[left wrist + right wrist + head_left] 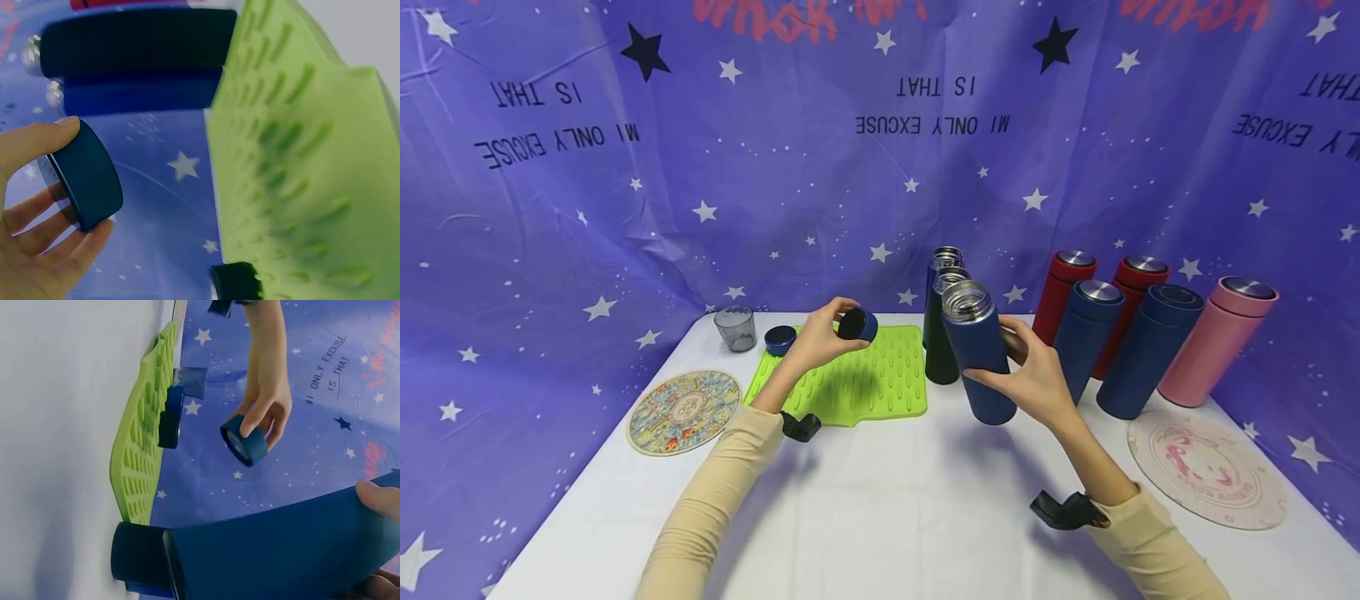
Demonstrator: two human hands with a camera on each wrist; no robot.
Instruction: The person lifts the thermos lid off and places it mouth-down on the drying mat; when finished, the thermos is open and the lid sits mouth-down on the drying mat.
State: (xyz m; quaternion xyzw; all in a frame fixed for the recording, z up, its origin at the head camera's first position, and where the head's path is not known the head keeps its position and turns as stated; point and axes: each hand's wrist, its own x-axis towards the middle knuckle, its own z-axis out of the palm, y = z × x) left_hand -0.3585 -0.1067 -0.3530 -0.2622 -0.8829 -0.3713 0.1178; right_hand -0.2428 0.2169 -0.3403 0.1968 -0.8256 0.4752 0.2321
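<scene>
Pinched between the thumb and fingers of my left hand (817, 340) is a blue screw lid (868, 326), held in the air over a green drying mat (887, 379). My right hand (1036, 377) grips a lidless blue thermos bottle (982, 358), its bare steel mouth upward and slightly tilted, its base seemingly off the table in the right wrist view. Behind it stand a dark green bottle (940, 342) and a blue bottle (144, 92), both lidless. On the mat's far left lie a blue lid (175, 399) and a dark lid (169, 429).
Capped bottles stand at the right: red (1063, 287), blue (1086, 329), another blue (1150, 354) and pink (1213, 350). A pink round mat (1206, 471) lies before them. Left of the green mat are a patterned round mat (688, 410) and a grey cup (736, 330).
</scene>
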